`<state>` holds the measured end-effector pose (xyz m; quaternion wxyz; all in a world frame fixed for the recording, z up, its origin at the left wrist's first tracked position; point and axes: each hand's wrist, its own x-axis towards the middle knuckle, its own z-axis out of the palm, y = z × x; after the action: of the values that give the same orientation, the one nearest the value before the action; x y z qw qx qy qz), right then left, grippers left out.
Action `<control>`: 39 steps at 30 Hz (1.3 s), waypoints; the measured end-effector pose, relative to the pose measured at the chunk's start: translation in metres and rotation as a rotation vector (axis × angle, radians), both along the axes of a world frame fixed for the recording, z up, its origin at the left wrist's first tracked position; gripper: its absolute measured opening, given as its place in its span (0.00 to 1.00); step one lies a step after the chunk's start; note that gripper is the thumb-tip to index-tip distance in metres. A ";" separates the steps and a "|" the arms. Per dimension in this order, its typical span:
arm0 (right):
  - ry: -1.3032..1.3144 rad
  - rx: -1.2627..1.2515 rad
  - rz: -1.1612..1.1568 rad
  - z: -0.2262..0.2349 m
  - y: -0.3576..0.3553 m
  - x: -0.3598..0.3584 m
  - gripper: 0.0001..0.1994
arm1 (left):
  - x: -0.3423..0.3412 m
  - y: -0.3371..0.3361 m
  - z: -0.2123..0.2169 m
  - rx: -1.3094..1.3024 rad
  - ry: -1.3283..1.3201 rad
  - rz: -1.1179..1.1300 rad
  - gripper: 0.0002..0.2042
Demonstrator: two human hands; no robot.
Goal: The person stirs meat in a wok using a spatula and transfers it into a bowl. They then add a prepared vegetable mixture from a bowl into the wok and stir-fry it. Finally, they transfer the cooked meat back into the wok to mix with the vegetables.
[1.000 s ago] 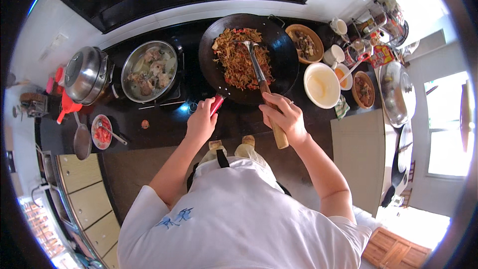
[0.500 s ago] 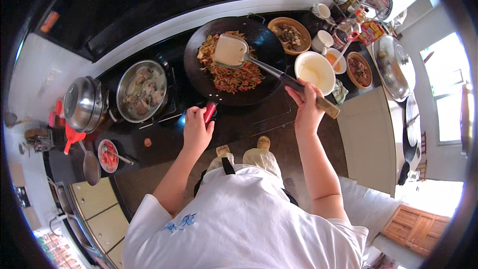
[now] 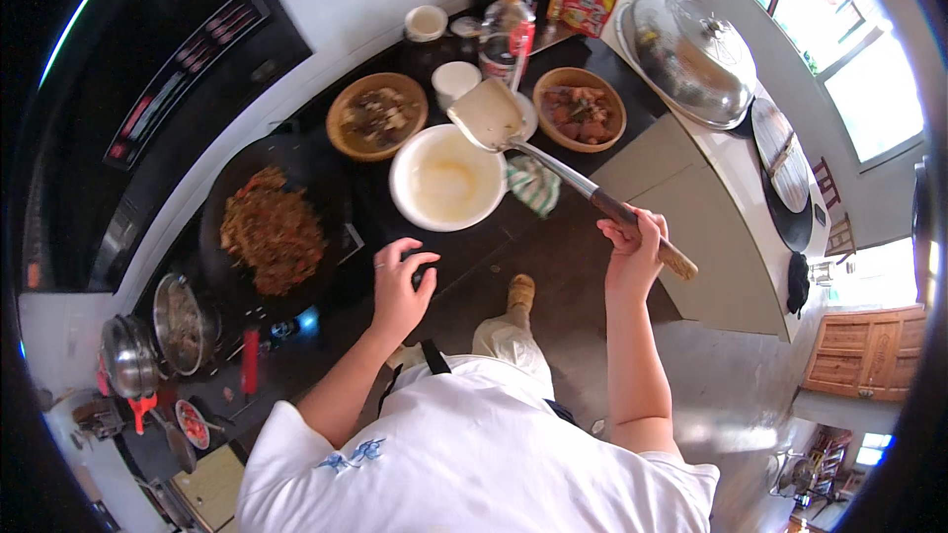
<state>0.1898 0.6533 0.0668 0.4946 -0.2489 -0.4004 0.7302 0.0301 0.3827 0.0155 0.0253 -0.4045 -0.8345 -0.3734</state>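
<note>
My right hand point(image 3: 632, 242) is closed around the wooden-ended handle of a wok spatula point(image 3: 489, 116). Its broad metal blade is raised beyond the large white bowl point(image 3: 449, 180), partly hiding a small white bowl behind it. A little yellowish residue shows inside the large bowl. My left hand point(image 3: 403, 288) is empty, fingers apart and slightly curled, just in front of that bowl. Off to the left, the dark wok point(image 3: 222, 281) holds browned, noodle-like shredded food point(image 3: 272, 232). The wok's red handle point(image 3: 250, 363) points toward me, out of both hands.
Two brown bowls of food, one mushroom-like point(image 3: 377, 118) and one meaty point(image 3: 580, 111), stand farther back. A striped cloth point(image 3: 533, 186) lies beside the white bowl. A clear bottle point(image 3: 506, 35) and white cups are behind. A large domed lid point(image 3: 691, 54) sits right; a steel pot point(image 3: 183, 324) is left.
My left hand has let go of the wok's red handle. I have turned right, so the wok now lies farther left. The spatula has moved from over the wok to beyond the white bowl.
</note>
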 end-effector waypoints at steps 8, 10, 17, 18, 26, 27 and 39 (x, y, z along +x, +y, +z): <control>-0.114 0.004 -0.180 -0.017 0.176 0.051 0.06 | -0.010 0.282 -0.108 0.247 -1.500 0.031 0.24; -0.131 -0.002 -0.183 -0.022 0.201 0.048 0.06 | -0.026 0.332 -0.141 0.454 -1.657 0.173 0.27; -0.178 -0.056 -0.191 -0.049 0.252 0.032 0.05 | -0.038 0.396 -0.150 0.662 -1.660 0.141 0.30; -0.177 -0.058 -0.189 -0.050 0.257 0.028 0.06 | -0.039 0.399 -0.151 0.652 -1.642 0.179 0.30; -0.265 0.117 -0.141 -0.026 0.290 0.012 0.07 | -0.032 0.393 -0.139 0.575 -1.572 0.279 0.32; -0.260 0.152 -0.109 -0.020 0.294 0.012 0.08 | -0.029 0.388 -0.134 0.558 -1.568 0.270 0.32; -0.347 -0.021 0.447 0.045 0.324 -0.015 0.07 | 0.005 0.250 -0.039 0.456 -1.585 0.199 0.33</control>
<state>0.1743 0.9772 0.1115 0.2426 -0.2807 -0.5165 0.7718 0.0348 0.6324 -0.0232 -0.4557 0.0691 -0.5407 -0.7037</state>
